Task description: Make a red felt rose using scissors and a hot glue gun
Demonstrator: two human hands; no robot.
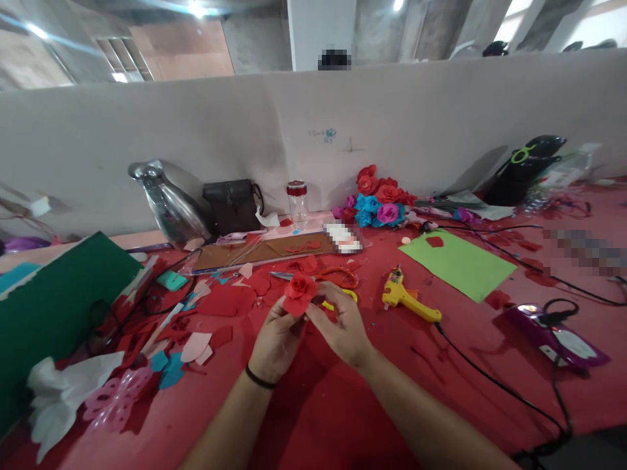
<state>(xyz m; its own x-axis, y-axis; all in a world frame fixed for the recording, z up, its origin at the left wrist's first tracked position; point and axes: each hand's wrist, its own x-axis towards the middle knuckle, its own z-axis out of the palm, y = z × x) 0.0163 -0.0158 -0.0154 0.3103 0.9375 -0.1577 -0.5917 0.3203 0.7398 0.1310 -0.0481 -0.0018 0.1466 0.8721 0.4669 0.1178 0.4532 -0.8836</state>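
Note:
A red paper flower (pixel 300 293) is held up over the middle of the table. My left hand (pixel 278 339) is closed around its base from below, with a dark band on the wrist. At the flower's right side, the fingers of my right hand (pixel 344 324) are bent in and pinch its lower edge. Just behind my hands lie scissors (pixel 281 277) with red handles, and a yellow-handled pair (pixel 349 297) is partly hidden by my right hand. To the right rests a yellow glue gun (pixel 410 299) on the red table (pixel 313 418).
Red paper scraps (pixel 225 308) lie on the left near a green board (pixel 63 313). Behind stand a metal flask (pixel 171 205), a glass jar (pixel 297 202) and a pile of paper flowers (pixel 379 202). A purple power box (pixel 558 339) and its cables are on the right.

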